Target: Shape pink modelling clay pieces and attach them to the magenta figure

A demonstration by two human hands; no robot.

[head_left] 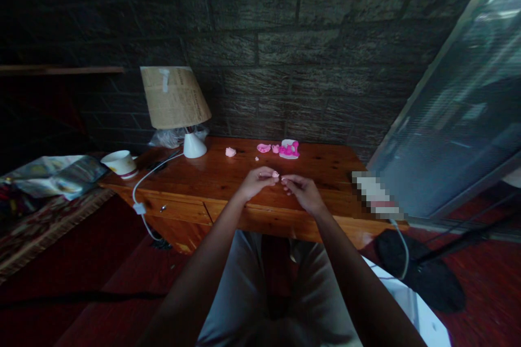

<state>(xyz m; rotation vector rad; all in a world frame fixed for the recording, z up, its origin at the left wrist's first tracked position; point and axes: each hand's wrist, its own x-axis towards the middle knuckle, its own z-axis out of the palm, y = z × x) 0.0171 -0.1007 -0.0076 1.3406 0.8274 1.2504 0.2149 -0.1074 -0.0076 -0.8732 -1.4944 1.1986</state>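
Observation:
Over the front part of the wooden desk (334, 187), my left hand (258, 181) pinches a small pale pink lump of modelling clay (275, 174) between thumb and fingers. Just to the right, my right hand (303, 191) has its thumb and forefinger closed on a tiny pink clay bit (284, 179). The fingertips of both hands are close together but apart. Behind them lie a larger pale pink clay lump (230, 152), a crumb of clay (256, 159) and a flat pink clay piece (264, 148). Bright pink shaped clay (290, 149) rests on a white base.
A lamp (195, 143) with a paper shade stands at the back left, its white cord (136, 187) hanging over the front edge. Left of it is a paper cup (121, 164). A blurred-out white object (376, 195) lies at the right end. A brick wall (277, 65) closes the back.

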